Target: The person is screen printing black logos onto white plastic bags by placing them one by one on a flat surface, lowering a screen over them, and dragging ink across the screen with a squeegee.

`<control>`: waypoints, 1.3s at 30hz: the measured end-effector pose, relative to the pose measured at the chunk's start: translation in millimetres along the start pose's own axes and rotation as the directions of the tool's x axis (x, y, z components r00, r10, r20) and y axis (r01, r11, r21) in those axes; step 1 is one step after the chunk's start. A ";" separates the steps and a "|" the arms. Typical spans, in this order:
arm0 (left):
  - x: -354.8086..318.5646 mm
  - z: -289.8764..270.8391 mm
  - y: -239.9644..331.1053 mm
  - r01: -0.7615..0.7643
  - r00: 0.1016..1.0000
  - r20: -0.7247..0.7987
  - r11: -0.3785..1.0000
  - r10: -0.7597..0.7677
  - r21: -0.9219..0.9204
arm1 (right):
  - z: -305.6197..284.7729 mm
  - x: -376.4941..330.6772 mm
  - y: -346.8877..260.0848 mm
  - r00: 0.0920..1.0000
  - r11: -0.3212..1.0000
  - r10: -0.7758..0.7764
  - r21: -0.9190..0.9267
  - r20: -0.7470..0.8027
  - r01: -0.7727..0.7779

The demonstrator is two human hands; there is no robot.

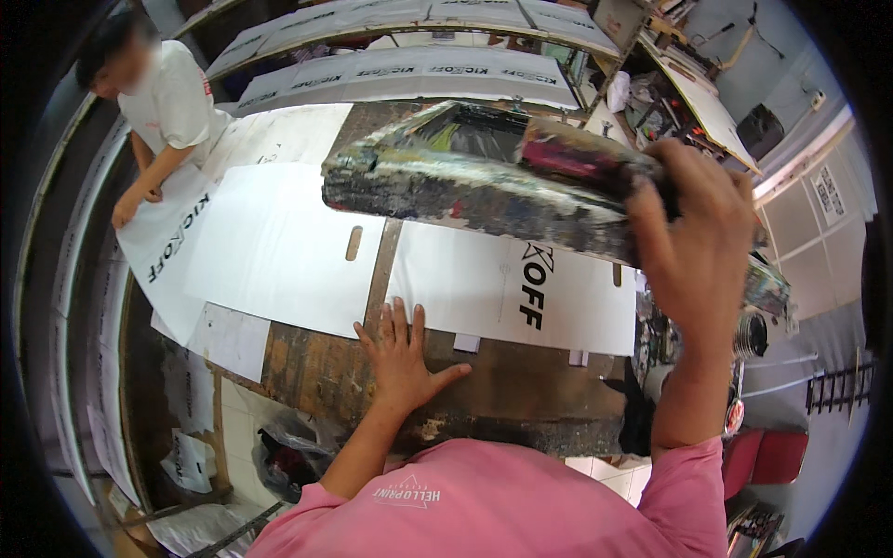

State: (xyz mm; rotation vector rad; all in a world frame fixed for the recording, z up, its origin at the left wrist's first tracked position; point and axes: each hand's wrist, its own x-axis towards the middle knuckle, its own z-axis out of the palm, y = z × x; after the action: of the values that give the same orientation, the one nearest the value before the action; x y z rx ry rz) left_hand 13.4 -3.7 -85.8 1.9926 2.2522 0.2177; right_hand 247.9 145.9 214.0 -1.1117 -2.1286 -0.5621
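My right hand (696,228) grips the right end of an ink-crusted screen printing frame (474,195), which is raised and tilted over the table. A paint-stained block (567,153) with magenta smears sits in the frame near my fingers; I cannot tell whether they touch it too. Under the frame lies a white sheet (446,279) with black print, partly covered by it. My left hand (402,358) rests spread on the table's near side, its fingertips at the sheet's lower left corner. To its left is a blank white sheet (288,242) with a slotted hole.
On the left a person (172,102) holds another printed sheet (177,242). Racks behind carry several printed sheets (419,74). The worn brown table (316,363) has small white blocks (467,343) along the printed sheet's near edge. A red chair (777,456) stands at right.
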 end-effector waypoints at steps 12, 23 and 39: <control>78.4 -66.3 38.6 -0.229 0.843 -0.512 0.755 -0.161 -0.614 | -1.0 51.3 39.0 0.958 0.933 0.171 0.276 0.230 -0.233; 56.6 -61.6 -143.2 0.102 0.775 -0.174 0.392 -0.607 -0.914 | -4.3 29.4 24.4 0.996 0.999 0.054 -0.013 0.074 -0.053; 67.8 -130.4 -159.1 -0.205 0.946 -0.278 0.362 -0.164 -0.909 | -1.2 -19.2 -1.3 0.996 0.996 0.056 0.063 0.064 -0.060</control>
State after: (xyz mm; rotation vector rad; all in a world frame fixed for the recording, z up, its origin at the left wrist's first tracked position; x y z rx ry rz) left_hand -174.6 41.5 11.9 1.3146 1.4978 1.5594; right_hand 255.3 133.8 200.8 -1.1644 -2.1441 -0.4332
